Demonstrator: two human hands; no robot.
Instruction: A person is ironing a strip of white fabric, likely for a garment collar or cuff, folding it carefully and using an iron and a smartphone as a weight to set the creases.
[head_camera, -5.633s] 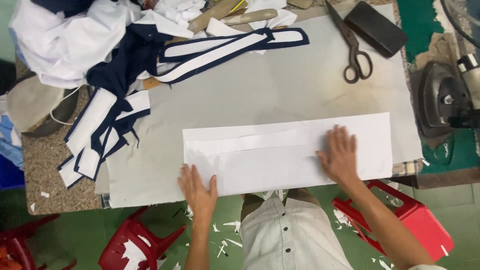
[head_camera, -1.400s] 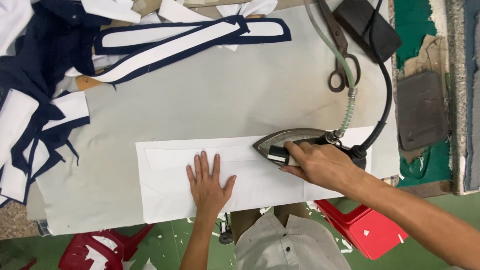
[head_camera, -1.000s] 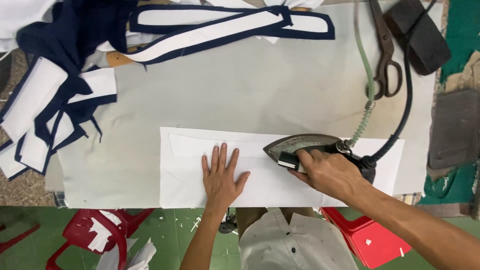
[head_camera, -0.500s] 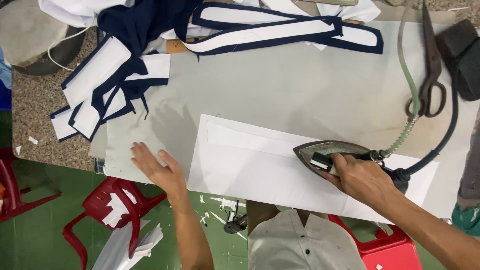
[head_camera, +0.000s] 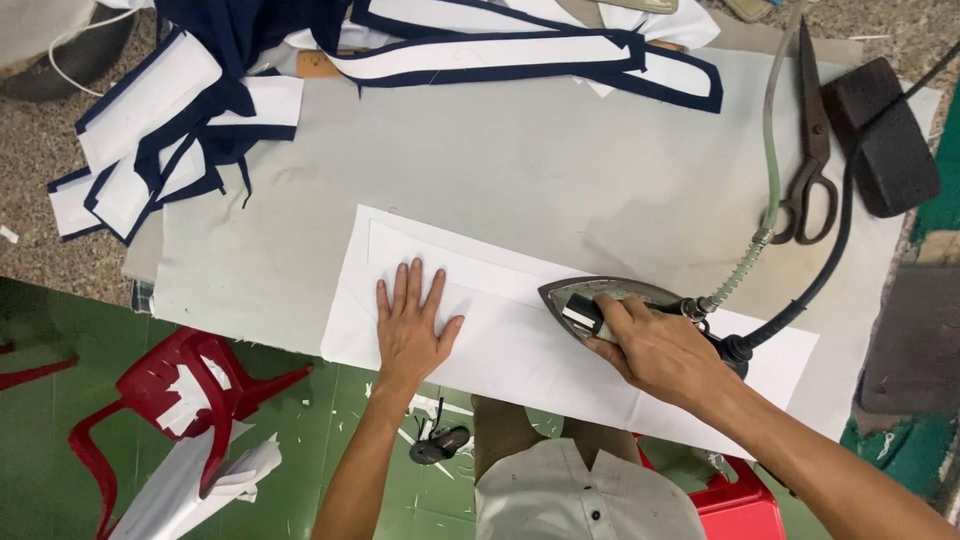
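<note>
A long white fabric strip (head_camera: 520, 340) lies along the near edge of a grey padded ironing cloth (head_camera: 470, 170). My left hand (head_camera: 412, 325) rests flat on the strip's left part, fingers spread. My right hand (head_camera: 655, 350) grips the handle of a metal steam iron (head_camera: 590, 298) that sits on the strip, its tip pointing left toward my left hand. A green hose (head_camera: 765, 170) and a black cable (head_camera: 830, 260) run from the iron's rear toward the far right.
Navy-and-white fabric pieces (head_camera: 170, 130) are piled at the far left, and a long trimmed strip (head_camera: 520, 60) lies at the back. Large scissors (head_camera: 808, 150) and a black block (head_camera: 880, 135) lie at the right. Red plastic stools (head_camera: 190, 390) stand on the green floor.
My left hand came back from beyond the table's left edge and lies flat on the white strip. The iron stays on the strip in my right hand.
</note>
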